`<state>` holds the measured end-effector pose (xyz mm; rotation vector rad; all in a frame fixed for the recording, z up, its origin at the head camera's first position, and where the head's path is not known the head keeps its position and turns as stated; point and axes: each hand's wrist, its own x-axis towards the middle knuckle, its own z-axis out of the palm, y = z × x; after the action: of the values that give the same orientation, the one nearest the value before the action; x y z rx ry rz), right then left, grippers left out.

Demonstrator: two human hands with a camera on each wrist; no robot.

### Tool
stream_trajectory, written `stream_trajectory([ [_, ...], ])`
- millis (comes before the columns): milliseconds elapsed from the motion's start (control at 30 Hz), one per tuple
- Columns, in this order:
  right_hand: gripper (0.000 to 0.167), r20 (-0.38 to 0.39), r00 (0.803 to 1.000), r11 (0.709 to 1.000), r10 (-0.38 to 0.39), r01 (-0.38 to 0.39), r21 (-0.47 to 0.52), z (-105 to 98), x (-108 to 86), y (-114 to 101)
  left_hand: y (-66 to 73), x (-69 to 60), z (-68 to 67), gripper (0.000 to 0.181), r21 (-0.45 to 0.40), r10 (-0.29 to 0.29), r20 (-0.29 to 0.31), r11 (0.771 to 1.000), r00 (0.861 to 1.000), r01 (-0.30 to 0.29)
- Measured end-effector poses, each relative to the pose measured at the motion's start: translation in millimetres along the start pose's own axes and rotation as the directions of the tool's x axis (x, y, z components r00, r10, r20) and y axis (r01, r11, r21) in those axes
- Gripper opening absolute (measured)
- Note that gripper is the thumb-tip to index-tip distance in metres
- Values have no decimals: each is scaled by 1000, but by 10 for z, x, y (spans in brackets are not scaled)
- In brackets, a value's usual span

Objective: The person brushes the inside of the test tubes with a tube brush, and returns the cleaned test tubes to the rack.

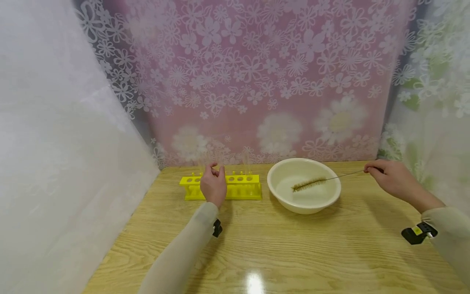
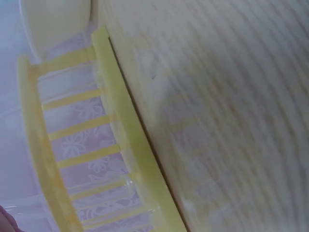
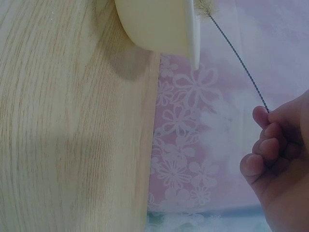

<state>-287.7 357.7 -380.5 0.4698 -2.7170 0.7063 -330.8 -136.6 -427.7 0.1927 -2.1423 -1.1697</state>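
My left hand (image 1: 213, 185) is at the yellow test tube rack (image 1: 255, 178), its thumb and fingers pinching the top of a clear test tube (image 1: 219, 156). Other glass tubes, such as the test tube (image 1: 247, 161) toward the right end, stand upright in the rack. In my right hand (image 1: 396, 179) is the twisted wire handle (image 3: 240, 62) of a test tube brush (image 1: 309, 185), gripped near its end. The brush's tan bristles hang over the cream basin (image 1: 304, 207). In the left wrist view only a fingertip (image 2: 6, 222) shows, beside a clear tube.
The rack and basin stand side by side on a wood-grain table (image 1: 257, 245), toward its back edge. Behind them hangs a pink flowered curtain (image 1: 257, 81). A pale sheet (image 1: 73, 122) closes the left side, and another flowered sheet (image 1: 433, 102) the right.
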Motion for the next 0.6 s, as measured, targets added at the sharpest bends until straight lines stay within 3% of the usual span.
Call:
stream_trajectory([
  [300, 34, 0, 1000, 1000, 10, -10, -11, -6, 8, 18, 71, 50, -23, 22, -98, 35, -28, 994, 999, -38],
  [600, 36, -17, 1000, 1000, 5, -5, -16, -28, 5, 29, 136, 90, -79, 20, -93, 104, -51, 990, 993, -109],
])
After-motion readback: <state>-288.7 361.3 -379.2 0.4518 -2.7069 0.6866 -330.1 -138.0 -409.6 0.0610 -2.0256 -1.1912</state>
